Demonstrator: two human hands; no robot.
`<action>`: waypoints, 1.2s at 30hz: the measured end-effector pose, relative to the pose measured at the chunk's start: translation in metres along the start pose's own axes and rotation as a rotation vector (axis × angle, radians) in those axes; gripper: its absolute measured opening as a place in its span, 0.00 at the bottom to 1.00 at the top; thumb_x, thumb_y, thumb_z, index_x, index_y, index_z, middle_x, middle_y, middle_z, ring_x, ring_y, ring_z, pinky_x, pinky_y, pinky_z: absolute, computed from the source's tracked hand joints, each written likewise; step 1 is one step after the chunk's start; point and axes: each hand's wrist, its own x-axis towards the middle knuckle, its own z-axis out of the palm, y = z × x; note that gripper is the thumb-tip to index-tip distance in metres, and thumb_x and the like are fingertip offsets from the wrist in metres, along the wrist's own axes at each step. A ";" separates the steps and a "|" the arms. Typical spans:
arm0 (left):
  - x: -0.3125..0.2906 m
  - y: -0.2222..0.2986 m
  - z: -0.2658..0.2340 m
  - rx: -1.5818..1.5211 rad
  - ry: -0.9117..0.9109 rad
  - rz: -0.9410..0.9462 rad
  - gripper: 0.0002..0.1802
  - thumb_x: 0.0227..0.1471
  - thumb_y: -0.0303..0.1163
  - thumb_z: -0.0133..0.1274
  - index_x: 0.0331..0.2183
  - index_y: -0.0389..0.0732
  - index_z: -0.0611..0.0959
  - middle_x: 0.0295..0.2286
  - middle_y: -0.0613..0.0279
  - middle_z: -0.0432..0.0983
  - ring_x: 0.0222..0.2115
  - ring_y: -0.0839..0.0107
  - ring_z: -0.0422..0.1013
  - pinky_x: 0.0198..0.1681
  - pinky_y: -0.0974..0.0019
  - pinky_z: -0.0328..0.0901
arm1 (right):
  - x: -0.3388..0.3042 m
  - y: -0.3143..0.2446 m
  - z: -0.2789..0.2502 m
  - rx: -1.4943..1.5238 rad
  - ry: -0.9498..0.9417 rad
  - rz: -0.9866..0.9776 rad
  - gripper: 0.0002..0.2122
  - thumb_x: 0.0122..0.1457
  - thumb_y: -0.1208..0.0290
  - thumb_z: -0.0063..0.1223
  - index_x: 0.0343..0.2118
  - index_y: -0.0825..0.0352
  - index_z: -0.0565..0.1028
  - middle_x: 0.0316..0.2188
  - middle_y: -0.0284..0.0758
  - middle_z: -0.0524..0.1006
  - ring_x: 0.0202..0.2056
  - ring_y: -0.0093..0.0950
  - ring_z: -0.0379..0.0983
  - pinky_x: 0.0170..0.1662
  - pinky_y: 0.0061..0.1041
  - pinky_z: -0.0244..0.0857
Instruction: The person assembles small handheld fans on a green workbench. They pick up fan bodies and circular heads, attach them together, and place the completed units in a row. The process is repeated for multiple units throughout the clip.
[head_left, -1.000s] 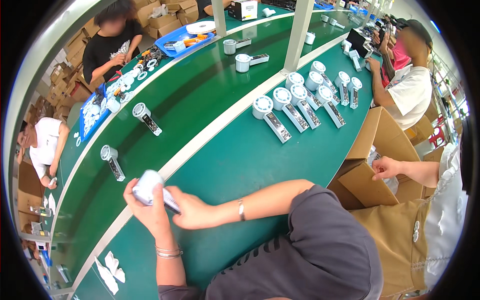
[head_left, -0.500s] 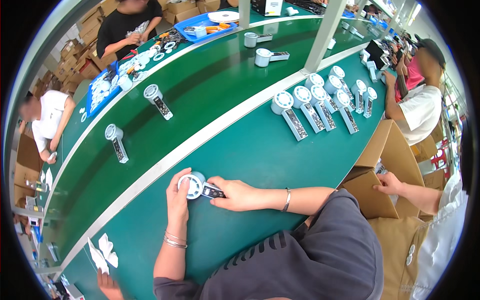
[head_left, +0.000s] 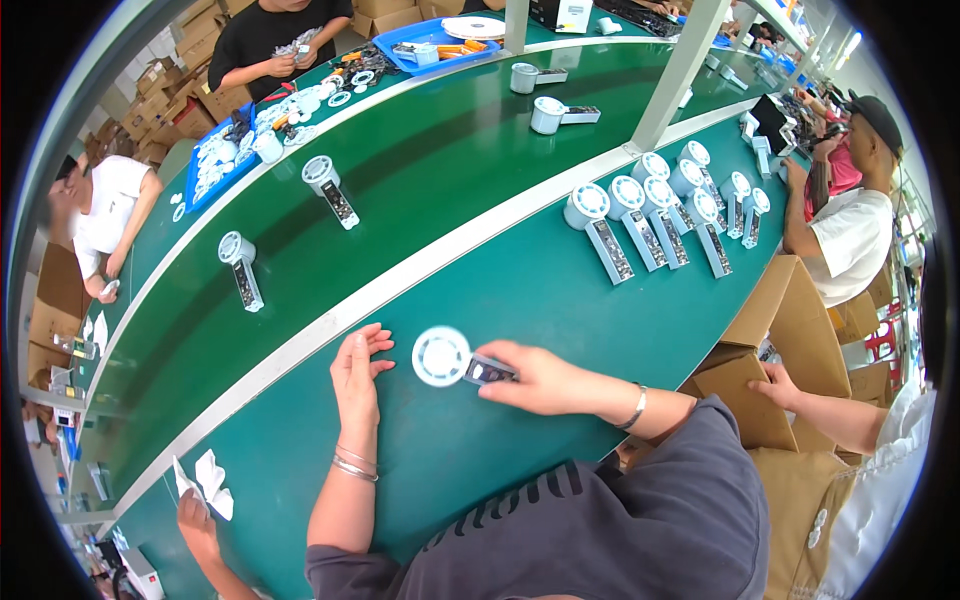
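My right hand (head_left: 540, 378) grips a half-built handheld fan (head_left: 440, 357) by its handle, above the green tabletop. The fan has a round pale-blue head with a white slotted ring, and an exposed circuit board shows in the handle. To the left of the fan head my left hand (head_left: 358, 378) is raised with fingers apart and nothing in it. A gap separates it from the fan. Farther right, a cluster of similar fans (head_left: 588, 202) stands on the same tabletop, circuit boards facing up.
Beyond a pale metal rail (head_left: 330, 325) runs a green conveyor belt (head_left: 400, 190) carrying several more fans. A metal post (head_left: 680, 75) rises at the rail. Someone's hand (head_left: 195, 515) touches white cloth (head_left: 213, 485) at lower left. An open cardboard box (head_left: 765, 335) with another person's hand stands right.
My left hand has let go of the fan head. My right hand has carried the fan to the right, away from it. The whole view has shifted slightly.
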 end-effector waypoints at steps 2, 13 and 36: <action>0.000 0.000 0.000 0.018 0.001 -0.017 0.23 0.59 0.45 0.41 0.41 0.33 0.75 0.35 0.56 0.74 0.35 0.72 0.70 0.32 0.72 0.66 | 0.000 0.003 -0.011 0.100 0.242 -0.031 0.18 0.55 0.65 0.53 0.44 0.70 0.66 0.27 0.35 0.74 0.29 0.32 0.72 0.34 0.29 0.67; 0.001 -0.008 -0.002 0.041 -0.051 0.036 0.14 0.57 0.36 0.46 0.39 0.36 0.77 0.33 0.61 0.75 0.34 0.75 0.71 0.31 0.73 0.67 | -0.057 -0.045 -0.042 0.084 0.525 -0.545 0.14 0.56 0.67 0.48 0.39 0.73 0.68 0.24 0.36 0.71 0.23 0.24 0.66 0.26 0.21 0.61; 0.002 -0.005 0.003 0.076 -0.073 0.012 0.14 0.55 0.34 0.49 0.40 0.35 0.77 0.34 0.60 0.75 0.34 0.75 0.71 0.32 0.74 0.66 | -0.042 -0.004 -0.109 0.100 0.941 0.053 0.05 0.58 0.72 0.47 0.31 0.68 0.68 0.18 0.28 0.66 0.16 0.15 0.60 0.18 0.18 0.53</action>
